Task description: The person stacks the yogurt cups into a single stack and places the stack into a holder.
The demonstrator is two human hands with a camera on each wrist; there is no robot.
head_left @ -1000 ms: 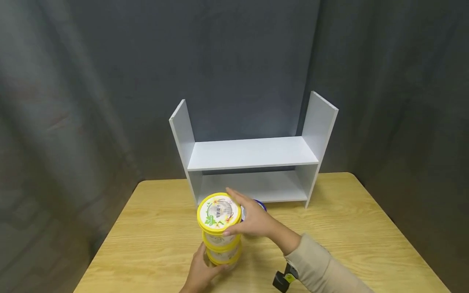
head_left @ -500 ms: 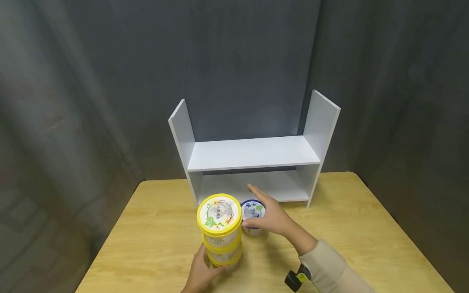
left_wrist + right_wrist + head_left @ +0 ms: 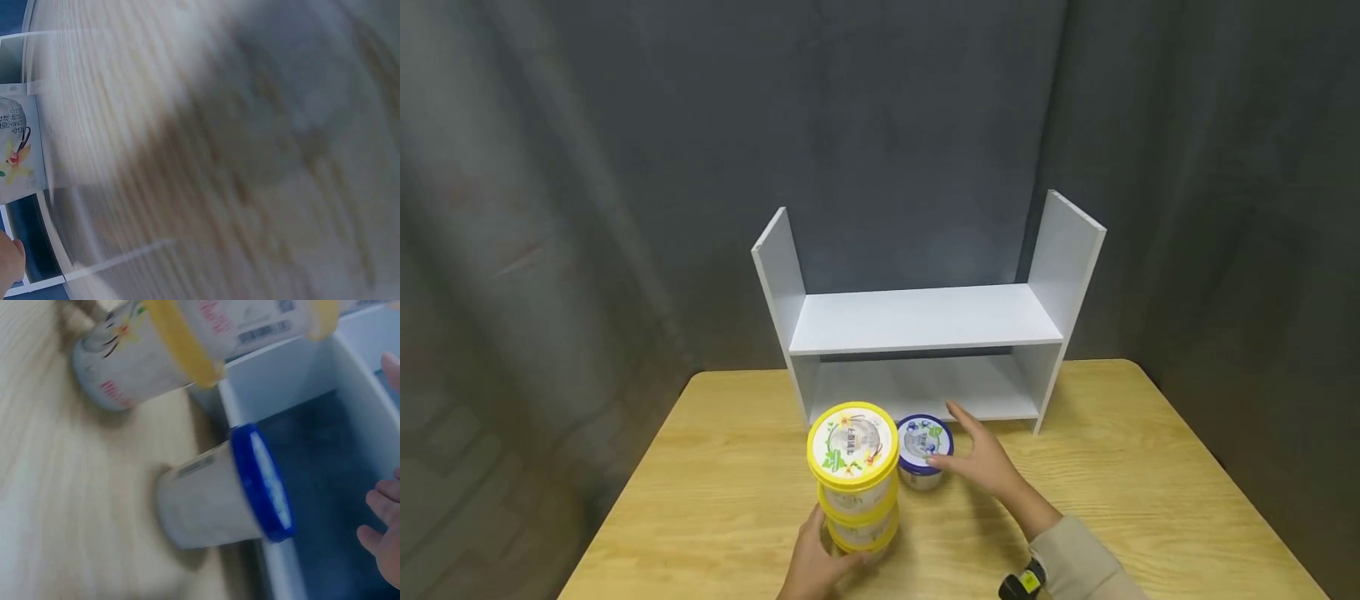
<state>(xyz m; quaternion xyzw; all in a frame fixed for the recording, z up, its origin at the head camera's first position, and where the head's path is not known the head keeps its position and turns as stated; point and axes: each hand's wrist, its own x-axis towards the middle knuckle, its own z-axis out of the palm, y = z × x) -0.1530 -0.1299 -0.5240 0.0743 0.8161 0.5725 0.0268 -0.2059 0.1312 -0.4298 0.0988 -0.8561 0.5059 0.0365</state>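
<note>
A stack of yellow-lidded tubs [image 3: 853, 446] stands upright near the front middle of the table, its top lid printed with flowers and leaves. Low on its left side, my left hand [image 3: 816, 558] grips the bottom tub between thumb and fingers. Right behind the stack is a single blue-lidded tub [image 3: 925, 446], standing on the table. My right hand [image 3: 988, 462] is spread at the right of that tub, thumb tip overlapping its lid in the head view. The right wrist view shows a gap between the right hand [image 3: 384, 519] and the blue-lidded tub [image 3: 215, 494].
Behind the tubs stands a white two-tier shelf [image 3: 925, 321] with tall side panels. The wooden table [image 3: 700, 483] stretches out on both sides. Dark grey curtains [image 3: 917, 142] hang at the back and sides.
My right hand has left the top of the yellow-lidded stack and moved right, to beside the blue-lidded tub, uncovering its lid. My left hand keeps its grip low on the stack.
</note>
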